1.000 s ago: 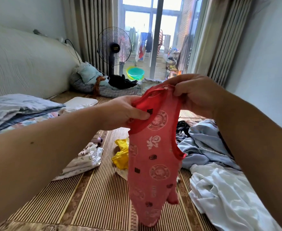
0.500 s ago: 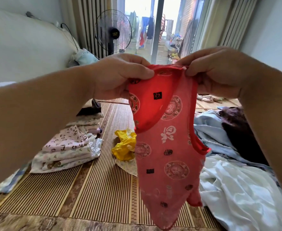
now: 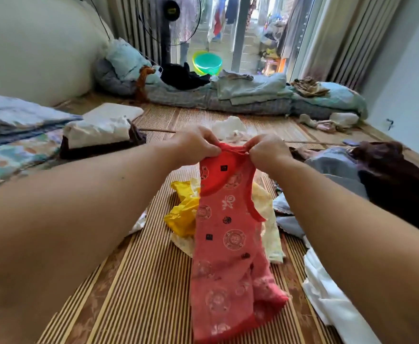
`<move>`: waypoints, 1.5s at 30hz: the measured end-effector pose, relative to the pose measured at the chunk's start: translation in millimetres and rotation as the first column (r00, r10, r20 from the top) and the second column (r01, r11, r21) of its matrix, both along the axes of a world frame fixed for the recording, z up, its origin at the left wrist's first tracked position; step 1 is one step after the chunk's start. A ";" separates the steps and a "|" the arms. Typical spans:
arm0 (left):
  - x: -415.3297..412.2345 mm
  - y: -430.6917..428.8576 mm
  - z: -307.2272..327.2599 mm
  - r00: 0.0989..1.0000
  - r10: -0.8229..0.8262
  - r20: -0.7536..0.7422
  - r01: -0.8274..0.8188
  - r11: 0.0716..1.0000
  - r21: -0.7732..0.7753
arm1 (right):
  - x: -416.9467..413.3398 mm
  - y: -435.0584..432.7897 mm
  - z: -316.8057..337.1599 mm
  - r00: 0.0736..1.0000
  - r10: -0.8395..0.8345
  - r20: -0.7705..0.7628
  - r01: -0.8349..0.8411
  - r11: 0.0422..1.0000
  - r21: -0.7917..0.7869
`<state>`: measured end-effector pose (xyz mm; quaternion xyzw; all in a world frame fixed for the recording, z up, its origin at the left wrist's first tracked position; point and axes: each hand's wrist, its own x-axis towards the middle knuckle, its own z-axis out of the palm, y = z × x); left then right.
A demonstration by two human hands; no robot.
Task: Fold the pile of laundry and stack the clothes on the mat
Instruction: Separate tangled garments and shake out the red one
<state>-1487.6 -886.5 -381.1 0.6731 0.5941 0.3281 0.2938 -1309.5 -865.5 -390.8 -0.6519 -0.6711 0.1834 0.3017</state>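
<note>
A small red sleeveless garment [image 3: 228, 239] with pale round prints hangs folded lengthwise from both my hands, its lower end resting on the striped bamboo mat [image 3: 139, 281]. My left hand [image 3: 194, 146] and my right hand [image 3: 265, 150] pinch its shoulder straps close together at the top. Behind it lie a yellow piece [image 3: 182, 212] and a cream lacy piece [image 3: 269, 219]. Unfolded laundry lies at the right: white cloth [image 3: 332, 301], pale blue cloth [image 3: 335, 167], dark brown cloth [image 3: 389, 175].
At the left a white folded item [image 3: 99, 130] sits on a dark one, beside floral and blue bedding [image 3: 12, 145]. A rolled quilt with clothes [image 3: 240, 95], a standing fan [image 3: 168, 21] and a green basin [image 3: 207, 62] are at the far end.
My hands have moved lower and away from me, coming closer together on the straps. The garment's bottom now touches the mat. The camera tilted, showing more of the far room.
</note>
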 end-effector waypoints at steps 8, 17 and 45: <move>-2.6 -8.0 -75.9 0.985 -0.116 -0.131 0.112 0.993 -0.038 | 25.9 -27.3 -72.2 0.986 0.155 -0.057 -0.157 0.987 -0.029; 15.4 -109.5 -120.4 0.726 -0.542 -0.424 0.438 0.839 -0.323 | 57.2 -139.6 -118.3 0.932 0.357 0.056 -0.312 0.872 -0.376; 12.5 -134.9 -162.7 0.512 -0.472 -0.718 0.309 0.881 -0.359 | 46.1 -113.7 -154.7 0.822 0.313 0.475 0.028 0.812 -0.584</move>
